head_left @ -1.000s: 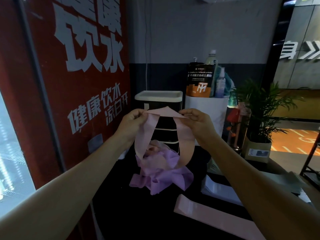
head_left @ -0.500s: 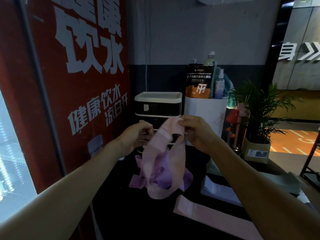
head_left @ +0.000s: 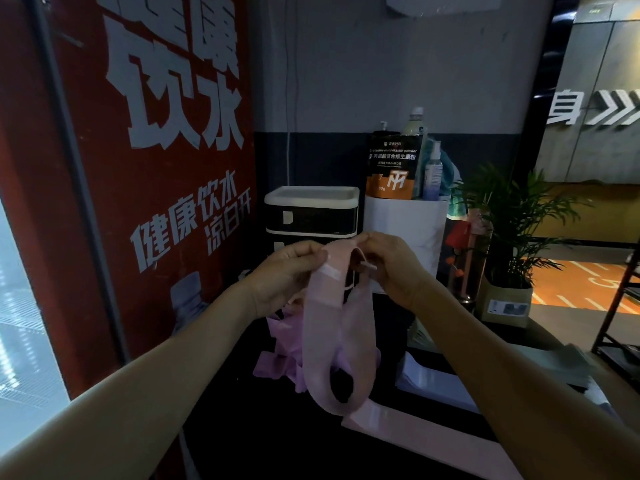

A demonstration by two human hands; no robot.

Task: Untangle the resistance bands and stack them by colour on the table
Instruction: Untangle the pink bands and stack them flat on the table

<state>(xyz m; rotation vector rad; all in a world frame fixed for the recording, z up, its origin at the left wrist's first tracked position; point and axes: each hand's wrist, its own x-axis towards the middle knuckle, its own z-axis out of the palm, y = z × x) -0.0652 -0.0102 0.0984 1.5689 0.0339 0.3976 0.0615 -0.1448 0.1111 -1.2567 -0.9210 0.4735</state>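
Both hands, my left hand [head_left: 287, 271] and right hand [head_left: 394, 268], pinch the top of the pale pink rubber loop band [head_left: 332, 327], hanging above the purple tangled bands [head_left: 277, 362]. I should smooth its twist, then lay it on the flat pink band [head_left: 415, 434] on the dark desk [head_left: 259, 438].

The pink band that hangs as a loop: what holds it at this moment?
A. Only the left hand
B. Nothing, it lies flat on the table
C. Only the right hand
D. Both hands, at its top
D: the left hand and the right hand each pinch the top of the pink band, which hangs above the purple bands.
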